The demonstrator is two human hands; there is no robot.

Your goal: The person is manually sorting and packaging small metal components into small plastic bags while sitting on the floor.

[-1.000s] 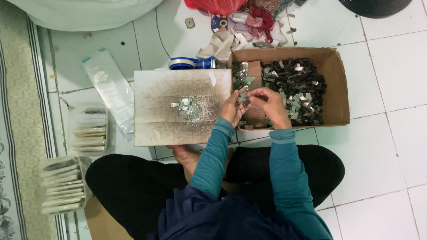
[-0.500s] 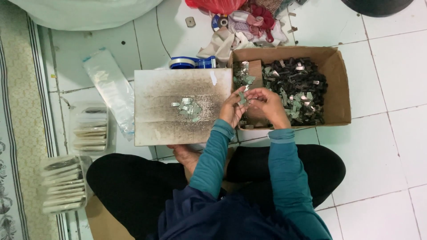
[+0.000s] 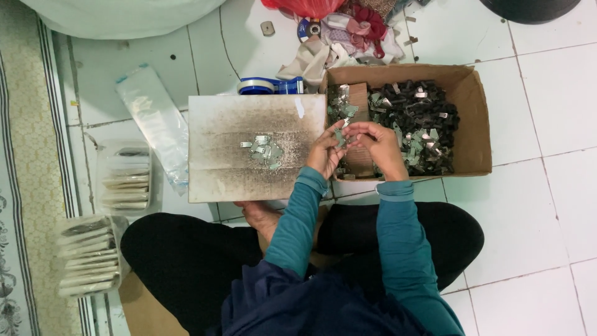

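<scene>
Two hands (image 3: 357, 146) pinch small metal clip (image 3: 340, 137) over brown cardboard box (image 3: 476, 118).

Blue tape dispenser (image 3: 270, 86) lay on the white tiled floor (image 3: 547, 205), just beyond the far edge of the board. Heap of cloth scraps (image 3: 354, 34) past it, red plastic bag (image 3: 305, 6) at the top edge. Empty clear plastic bag (image 3: 152, 124) lay left of the board. Two clear packs of stacked flat pieces (image 3: 124, 177) (image 3: 87, 255) further left, one nearer than the other. Patterned mat (image 3: 25, 155) along the left edge. Small square piece (image 3: 268, 28) alone on the tiles.
</scene>
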